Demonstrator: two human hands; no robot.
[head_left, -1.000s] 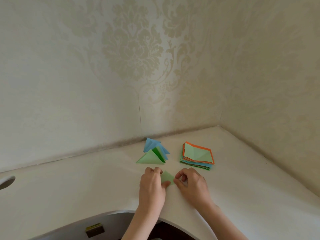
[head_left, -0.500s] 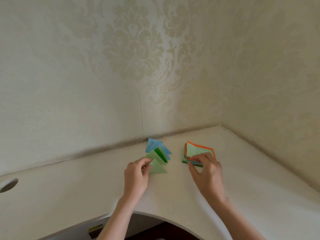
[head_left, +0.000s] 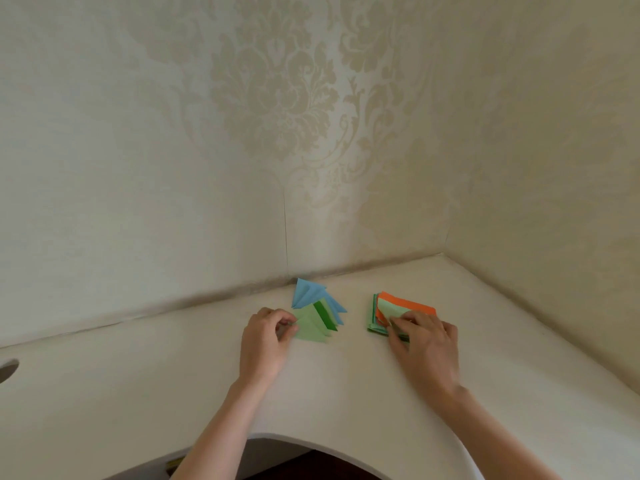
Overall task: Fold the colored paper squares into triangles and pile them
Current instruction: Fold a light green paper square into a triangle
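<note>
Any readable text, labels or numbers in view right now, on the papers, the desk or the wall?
None readable.
Folded triangles: plain blue and green, no print.
Stack of paper squares: plain orange and green, no print.
Wallpaper: floral pattern only.
Small yellowish object under the desk edge: too small and hidden to read.

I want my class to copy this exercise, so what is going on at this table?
A person is folding paper squares into triangles. The left hand pinches the corner of a light green triangle lying at the front of the pile of folded triangles. The right hand lifts the top light green sheet off the stack of unfolded squares on the white table.
</note>
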